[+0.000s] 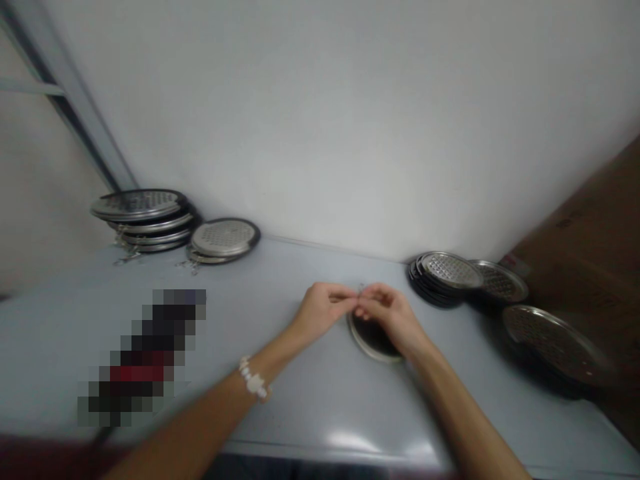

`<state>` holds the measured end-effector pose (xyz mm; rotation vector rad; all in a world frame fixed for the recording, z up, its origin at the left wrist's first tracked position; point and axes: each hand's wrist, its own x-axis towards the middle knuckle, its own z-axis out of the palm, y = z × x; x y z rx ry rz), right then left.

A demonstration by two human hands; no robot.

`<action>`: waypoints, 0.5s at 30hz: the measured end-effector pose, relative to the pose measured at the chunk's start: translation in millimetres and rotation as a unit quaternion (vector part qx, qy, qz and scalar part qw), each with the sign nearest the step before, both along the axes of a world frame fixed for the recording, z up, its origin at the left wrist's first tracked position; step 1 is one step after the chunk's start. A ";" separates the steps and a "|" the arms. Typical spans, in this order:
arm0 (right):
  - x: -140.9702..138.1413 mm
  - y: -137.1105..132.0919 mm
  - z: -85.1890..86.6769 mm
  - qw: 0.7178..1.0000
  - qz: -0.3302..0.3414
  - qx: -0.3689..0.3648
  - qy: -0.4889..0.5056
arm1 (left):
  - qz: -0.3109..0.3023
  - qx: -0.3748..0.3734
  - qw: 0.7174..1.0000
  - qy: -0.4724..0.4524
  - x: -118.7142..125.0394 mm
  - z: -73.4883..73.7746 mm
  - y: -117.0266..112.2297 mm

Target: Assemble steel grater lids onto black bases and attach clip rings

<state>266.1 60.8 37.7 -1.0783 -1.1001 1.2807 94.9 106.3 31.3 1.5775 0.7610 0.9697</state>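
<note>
My left hand [324,308] and my right hand [390,313] meet over the grey table [310,393], fingertips pinched together on a tiny metal piece [361,289], perhaps a small ring or clip. Directly under my right hand lies a round metal disc with a dark centre [371,341], partly covered by the hand. A white beaded bracelet [254,381] sits on my left wrist. Both sets of fingers are closed in a pinch.
Stacks of round perforated metal discs stand at the back left [143,217] and beside them [224,239]. More discs lie at the right [445,275], [500,280], [555,343]. A blurred dark object [145,357] lies front left. A white wall [350,133] backs the table.
</note>
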 end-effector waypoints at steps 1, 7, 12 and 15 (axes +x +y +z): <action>-0.6 -0.4 0.4 1.000 -0.001 0.003 0.004 | 0.004 0.006 1.000 0.005 0.0 -0.7 -0.3; -1.1 -1.3 2.4 1.000 -0.012 0.008 0.012 | 0.015 0.062 0.997 0.038 0.0 2.2 -6.6; 0.5 0.0 2.0 1.000 -0.019 0.006 0.007 | -0.002 0.114 0.991 0.072 -0.9 7.0 -11.0; 0.6 0.5 0.7 1.000 -0.016 -0.001 0.001 | 0.011 0.139 0.986 0.093 -0.9 5.4 -11.6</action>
